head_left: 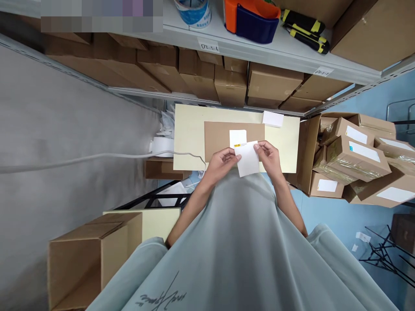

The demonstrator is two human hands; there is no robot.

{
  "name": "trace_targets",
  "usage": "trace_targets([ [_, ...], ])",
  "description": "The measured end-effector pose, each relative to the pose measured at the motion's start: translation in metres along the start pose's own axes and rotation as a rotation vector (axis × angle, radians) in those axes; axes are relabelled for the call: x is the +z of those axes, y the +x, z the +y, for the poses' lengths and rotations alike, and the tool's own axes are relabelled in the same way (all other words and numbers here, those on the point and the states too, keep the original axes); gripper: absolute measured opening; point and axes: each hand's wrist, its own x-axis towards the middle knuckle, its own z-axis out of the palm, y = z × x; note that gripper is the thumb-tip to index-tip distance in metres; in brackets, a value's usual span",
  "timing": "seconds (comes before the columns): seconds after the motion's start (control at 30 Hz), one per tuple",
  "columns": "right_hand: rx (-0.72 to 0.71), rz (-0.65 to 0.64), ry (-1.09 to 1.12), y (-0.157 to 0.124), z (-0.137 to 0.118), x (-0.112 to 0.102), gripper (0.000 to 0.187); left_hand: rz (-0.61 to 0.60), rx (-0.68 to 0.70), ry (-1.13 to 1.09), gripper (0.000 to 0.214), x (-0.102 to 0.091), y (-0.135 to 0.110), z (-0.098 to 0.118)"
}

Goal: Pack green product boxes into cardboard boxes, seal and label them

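Observation:
A white square label sheet [248, 160] with a small yellow mark at its upper left is held up between both hands. My left hand [224, 162] pinches its left edge, thumb on top. At the sheet's upper right corner, my right hand [268, 156] grips it between thumb and fingers. Behind the sheet, another white label [237, 136] lies on a flat brown cardboard piece [214, 137]. That cardboard rests on a pale yellow tabletop [189, 129]. Toward the table's back right sits a small stack of white paper [272, 119].
A large carton [303, 155] packed with labelled boxes [358, 157] stands at the right. Above the table, a shelf [181, 34] bears a blue tape roll [193, 13], an orange and navy holder [253, 20] and cutters [304, 28]. An open box [78, 263] is at lower left; a cable [97, 156] crosses left.

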Motion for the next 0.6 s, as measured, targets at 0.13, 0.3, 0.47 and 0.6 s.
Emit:
trace_targets([
  [0.13, -0.014, -0.012, -0.020, 0.000, -0.005, -0.004, 0.056, 0.013, 0.055, -0.005, 0.048, 0.000, -0.003, 0.007],
  [0.3, -0.045, -0.021, -0.084, -0.001, -0.013, -0.011, 0.055, 0.107, 0.131, 0.054, 0.033, -0.003, -0.007, 0.025],
  [0.47, -0.054, -0.062, -0.109, -0.002, -0.017, -0.014, 0.052, 0.115, 0.157, 0.119, 0.025, -0.006, -0.007, 0.029],
  [0.6, -0.053, -0.089, -0.125, -0.001, -0.018, -0.013, 0.051, 0.074, 0.159, 0.115, 0.023, -0.007, -0.007, 0.027],
])
